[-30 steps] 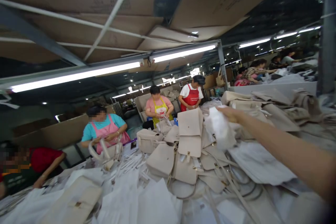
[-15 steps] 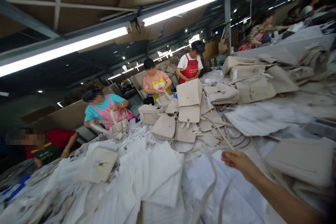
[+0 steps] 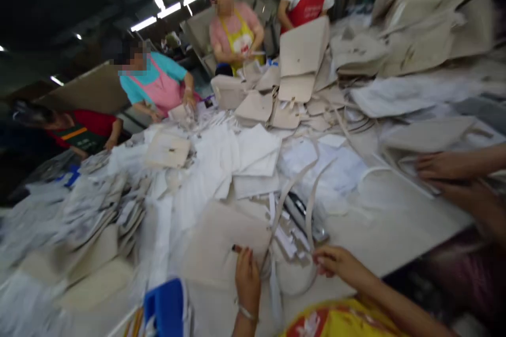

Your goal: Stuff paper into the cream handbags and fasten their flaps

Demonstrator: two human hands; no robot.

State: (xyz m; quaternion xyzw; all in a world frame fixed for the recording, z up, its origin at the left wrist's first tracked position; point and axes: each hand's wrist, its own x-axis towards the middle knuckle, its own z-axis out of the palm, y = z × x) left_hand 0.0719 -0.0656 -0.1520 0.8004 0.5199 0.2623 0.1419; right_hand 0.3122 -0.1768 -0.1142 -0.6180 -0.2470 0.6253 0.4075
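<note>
A beige bag [image 3: 221, 242] lies on the table in front of me, with a small dark fitting on its face. My left hand [image 3: 248, 271], a band at its wrist, is closed at that fitting, fingertips on the bag. To the right, my right hand [image 3: 334, 263] pinches at a thin beige strap [image 3: 310, 210] that loops up from the bag. Blur hides the exact grip of both hands. Between them, white strips [image 3: 286, 239] and a clear plastic packet with something dark [image 3: 298, 205] lie on the table.
Another person's hands [image 3: 454, 168] work at a beige bag [image 3: 430, 134] on the right. White sheets [image 3: 256, 150] and piled bags [image 3: 302, 58] cover the middle. A blue holder [image 3: 164, 305] stands near front left. Several co-workers line the far side.
My view has tipped down and closer to the table. My right hand has drawn back from the far pile to the strap. My left hand and the near bag have come into view.
</note>
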